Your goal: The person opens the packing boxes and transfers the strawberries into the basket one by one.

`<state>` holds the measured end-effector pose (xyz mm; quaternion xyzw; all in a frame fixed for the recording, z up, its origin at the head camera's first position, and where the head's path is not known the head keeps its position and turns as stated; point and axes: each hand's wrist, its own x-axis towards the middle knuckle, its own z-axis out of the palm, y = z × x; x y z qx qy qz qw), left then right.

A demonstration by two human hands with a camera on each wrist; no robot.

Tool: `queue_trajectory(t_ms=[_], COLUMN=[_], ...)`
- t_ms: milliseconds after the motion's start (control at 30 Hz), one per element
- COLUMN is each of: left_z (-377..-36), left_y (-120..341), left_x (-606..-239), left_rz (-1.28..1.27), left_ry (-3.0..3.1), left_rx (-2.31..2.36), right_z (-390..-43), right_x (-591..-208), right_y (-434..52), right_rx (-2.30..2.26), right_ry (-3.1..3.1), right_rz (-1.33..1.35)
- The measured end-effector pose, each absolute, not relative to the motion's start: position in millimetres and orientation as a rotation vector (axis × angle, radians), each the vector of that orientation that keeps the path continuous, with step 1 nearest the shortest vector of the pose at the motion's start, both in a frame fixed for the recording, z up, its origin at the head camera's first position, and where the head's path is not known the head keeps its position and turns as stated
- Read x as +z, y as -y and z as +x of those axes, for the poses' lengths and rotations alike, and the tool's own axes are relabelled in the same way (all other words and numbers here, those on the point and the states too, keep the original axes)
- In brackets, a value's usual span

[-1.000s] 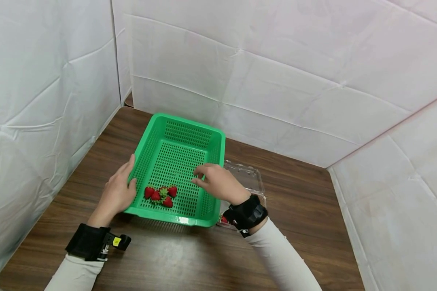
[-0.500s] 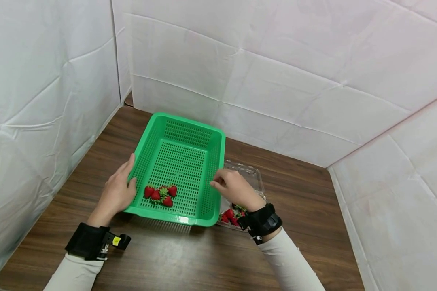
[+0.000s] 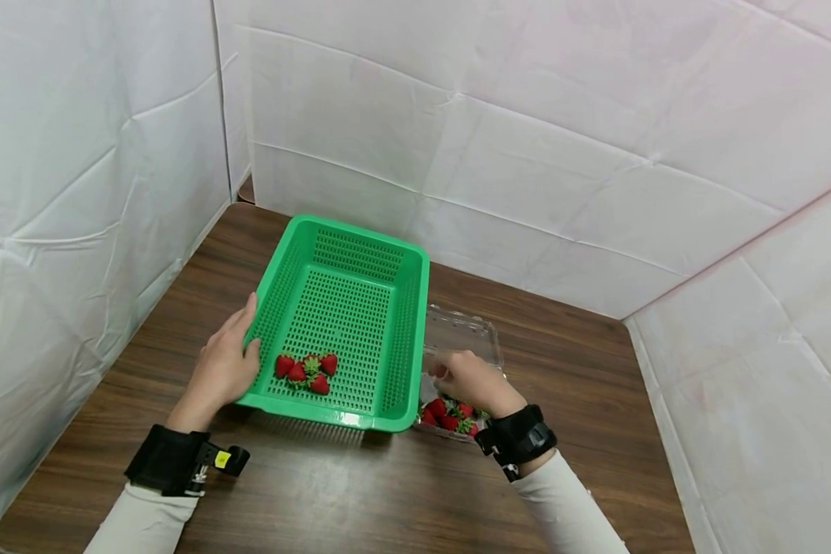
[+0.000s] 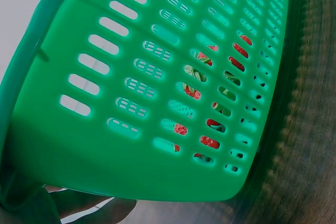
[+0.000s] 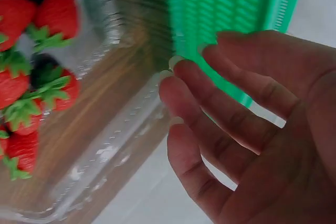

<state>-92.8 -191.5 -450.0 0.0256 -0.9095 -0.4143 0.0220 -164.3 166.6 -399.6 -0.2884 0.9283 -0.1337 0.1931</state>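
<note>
My left hand (image 3: 220, 368) holds the left side of a green perforated plastic basket (image 3: 352, 422), its thumb at the rim. Several red strawberries (image 3: 296, 372) lie together at the basket's near left, and red bits of them show through the slots in the left wrist view. My right hand (image 5: 231, 124) hovers over a clear plastic clamshell box (image 3: 467, 331) beside the basket's right wall. Its fingers are loosely bent and spread, with nothing between them. More strawberries (image 5: 55, 17) with green leaves sit in the clamshell; the hand hides part of its far side in the head view.
The basket and clamshell stand on a brown wooden table (image 3: 582, 385). Sheets of white creased covering (image 3: 526, 154) rise as walls at the back, left and right. The basket's right rim overlaps the clamshell's left edge in the head view.
My right hand has moved right and toward me, from above the basket to above the clamshell, uncovering more strawberries there. The left hand and the basket have stayed put.
</note>
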Motion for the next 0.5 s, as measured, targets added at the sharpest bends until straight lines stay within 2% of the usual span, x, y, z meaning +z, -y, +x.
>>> queue_trajectory(t_ms=[500], left_z=[-92.3], left_y=[191.1], left_x=[-448.4], left_rz=[0.079], left_ry=[2.82], left_rx=[-1.285], right_z=[-159.6], right_x=[-433.0], right_y=[-177.7], right_rx=[-0.189], right_ry=[-2.532], right_rz=[-0.812])
